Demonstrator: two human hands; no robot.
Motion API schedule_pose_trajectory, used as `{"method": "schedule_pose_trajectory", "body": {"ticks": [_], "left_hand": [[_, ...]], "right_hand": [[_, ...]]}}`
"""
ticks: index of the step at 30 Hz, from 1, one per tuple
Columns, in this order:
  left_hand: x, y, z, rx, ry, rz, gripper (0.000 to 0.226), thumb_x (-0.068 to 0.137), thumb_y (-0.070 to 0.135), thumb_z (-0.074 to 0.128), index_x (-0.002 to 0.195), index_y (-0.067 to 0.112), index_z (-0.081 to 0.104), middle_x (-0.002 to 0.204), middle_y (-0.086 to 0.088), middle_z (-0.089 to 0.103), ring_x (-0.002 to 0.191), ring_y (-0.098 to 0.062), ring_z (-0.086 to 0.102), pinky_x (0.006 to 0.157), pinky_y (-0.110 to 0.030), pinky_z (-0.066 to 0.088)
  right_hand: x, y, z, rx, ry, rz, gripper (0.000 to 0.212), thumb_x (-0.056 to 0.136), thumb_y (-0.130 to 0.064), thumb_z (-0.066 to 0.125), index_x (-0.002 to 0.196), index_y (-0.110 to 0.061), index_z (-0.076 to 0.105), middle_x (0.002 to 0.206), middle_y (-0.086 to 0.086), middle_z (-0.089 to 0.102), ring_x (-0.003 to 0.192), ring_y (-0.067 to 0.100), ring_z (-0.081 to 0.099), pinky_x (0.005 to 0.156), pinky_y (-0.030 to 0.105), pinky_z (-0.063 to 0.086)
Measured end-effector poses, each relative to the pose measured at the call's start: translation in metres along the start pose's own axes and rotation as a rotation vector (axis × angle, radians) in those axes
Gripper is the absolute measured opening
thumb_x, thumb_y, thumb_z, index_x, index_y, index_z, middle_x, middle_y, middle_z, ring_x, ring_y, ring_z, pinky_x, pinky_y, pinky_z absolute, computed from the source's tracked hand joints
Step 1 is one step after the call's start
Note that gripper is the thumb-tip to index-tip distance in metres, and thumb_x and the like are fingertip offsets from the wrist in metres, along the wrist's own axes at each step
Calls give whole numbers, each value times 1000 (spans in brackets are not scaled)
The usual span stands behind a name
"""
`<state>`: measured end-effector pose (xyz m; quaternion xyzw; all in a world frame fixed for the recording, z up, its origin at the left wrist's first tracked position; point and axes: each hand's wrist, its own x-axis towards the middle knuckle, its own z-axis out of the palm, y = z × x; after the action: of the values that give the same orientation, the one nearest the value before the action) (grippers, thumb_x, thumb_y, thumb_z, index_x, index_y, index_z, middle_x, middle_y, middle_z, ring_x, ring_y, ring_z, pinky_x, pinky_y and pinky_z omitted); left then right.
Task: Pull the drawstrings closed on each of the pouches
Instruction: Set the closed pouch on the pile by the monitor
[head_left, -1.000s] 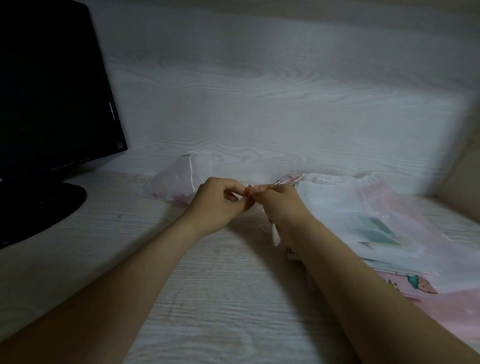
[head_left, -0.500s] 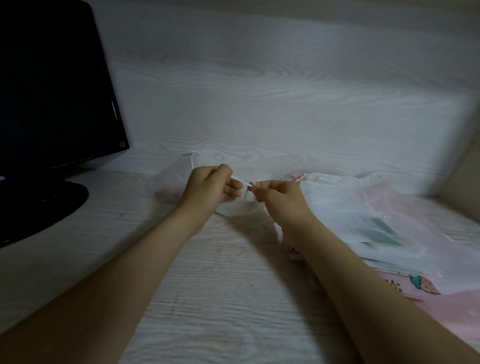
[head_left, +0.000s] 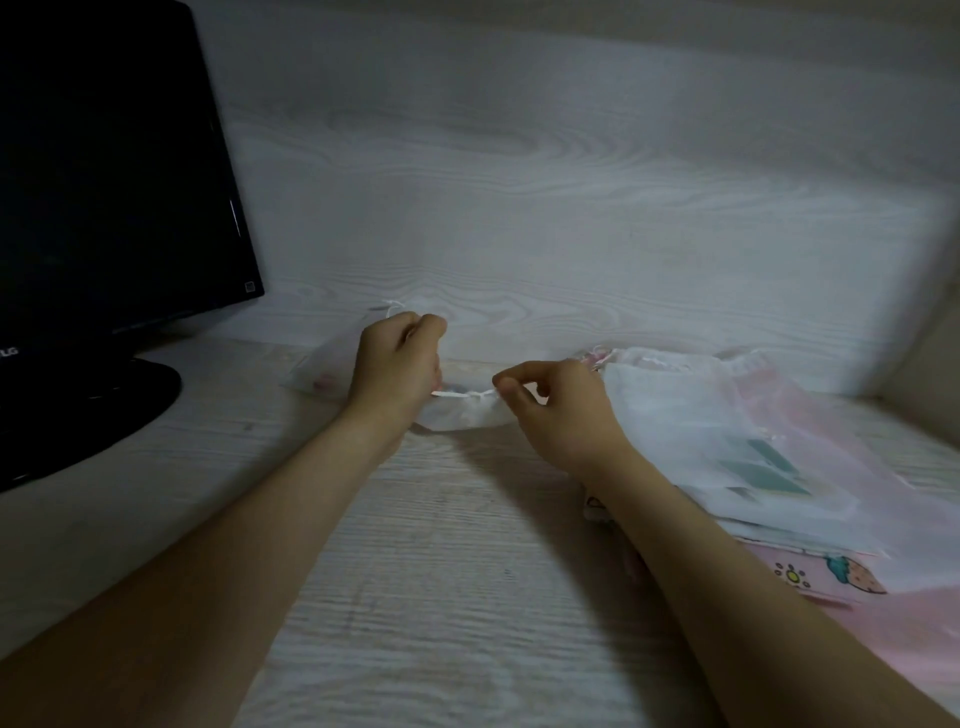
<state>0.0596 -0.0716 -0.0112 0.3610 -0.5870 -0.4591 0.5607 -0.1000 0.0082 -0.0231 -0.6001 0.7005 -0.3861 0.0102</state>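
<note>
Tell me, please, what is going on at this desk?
A person is drawing a small white pouch closed on the desk. The left hand grips one end of its drawstring and the right hand pinches the other, with the mouth bunched between them. A pile of pouches lies to the right, another pouch lies behind the left hand, and a dark monitor stands at the left.

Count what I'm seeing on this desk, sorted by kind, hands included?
Hands: 2, left hand and right hand
Monitor: 1
Single pouches: 2, held pouch and pouch behind the left hand
Pile of pouches: 1, how many inside cannot be told
Total: 6
</note>
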Motion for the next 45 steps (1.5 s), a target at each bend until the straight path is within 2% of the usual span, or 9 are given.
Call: {"method": "schedule_pose_trajectory", "body": {"ticks": [5, 9, 12, 17, 22, 28, 33, 39, 45], "left_hand": [[-5, -1, -1, 328, -57, 239, 21, 93, 22, 67, 86, 11, 50, 66, 7, 48, 61, -10, 45, 62, -31, 39], [-17, 2, -10, 549, -232, 407, 27, 83, 22, 78, 90, 20, 52, 53, 6, 42, 49, -10, 34, 49, -21, 30], [-21, 1, -14, 833, -347, 512, 26, 85, 39, 78, 90, 29, 55, 68, 11, 59, 63, -9, 54, 61, -24, 40], [-18, 0, -8, 995, -234, 692, 26, 96, 46, 68, 89, 23, 58, 83, 8, 66, 75, -19, 60, 88, -40, 44], [-13, -7, -5, 1086, -262, 642, 25, 106, 48, 56, 97, 26, 65, 88, 6, 69, 84, -21, 65, 91, -40, 42], [-8, -17, -5, 1116, -217, 579, 17, 105, 40, 59, 95, 31, 70, 101, 6, 60, 96, -19, 56, 87, -39, 35], [-4, -19, -3, 765, -213, 278, 23, 102, 30, 62, 83, 18, 66, 82, 5, 71, 80, -18, 67, 79, -45, 57], [-2, -15, -1, 349, -323, -140, 16, 87, 34, 50, 79, 22, 58, 72, 2, 56, 66, -21, 52, 66, -40, 47], [-1, -15, -1, 424, -306, 34, 37, 102, 42, 63, 73, 20, 59, 54, 20, 48, 60, -7, 46, 65, -30, 37]], "right_hand": [[-1, -2, 5, -87, -7, -27, 21, 94, -55, 54, 89, -44, 72, 103, -15, 75, 106, 26, 65, 94, 46, 51], [4, 2, 6, -2, 35, -3, 20, 101, -27, 60, 95, -14, 75, 96, 4, 76, 92, 26, 68, 80, 36, 51], [1, 0, 6, 30, 61, 8, 23, 99, -20, 59, 89, -4, 73, 85, 7, 76, 80, 26, 68, 76, 39, 53], [-1, -4, 0, 92, 115, 63, 31, 94, -19, 59, 78, 6, 67, 71, 20, 68, 70, 35, 64, 68, 45, 53], [-3, -4, -3, 216, 72, 144, 40, 82, -31, 60, 75, 7, 69, 75, 26, 67, 76, 39, 66, 69, 47, 58], [-2, -2, -2, 406, -18, 287, 36, 85, -24, 65, 73, 9, 70, 58, 13, 69, 53, 23, 60, 57, 36, 50], [-2, -6, -4, 690, -46, 351, 24, 98, -12, 64, 83, 7, 69, 66, 11, 67, 52, 17, 62, 52, 30, 48], [-2, -7, -3, 644, -78, 311, 16, 92, -11, 70, 77, -7, 68, 56, -5, 55, 54, 15, 48, 54, 29, 40], [-2, -4, -1, 435, 24, 226, 33, 94, -35, 73, 76, -8, 66, 65, -5, 62, 63, 7, 57, 70, 28, 50]]}}
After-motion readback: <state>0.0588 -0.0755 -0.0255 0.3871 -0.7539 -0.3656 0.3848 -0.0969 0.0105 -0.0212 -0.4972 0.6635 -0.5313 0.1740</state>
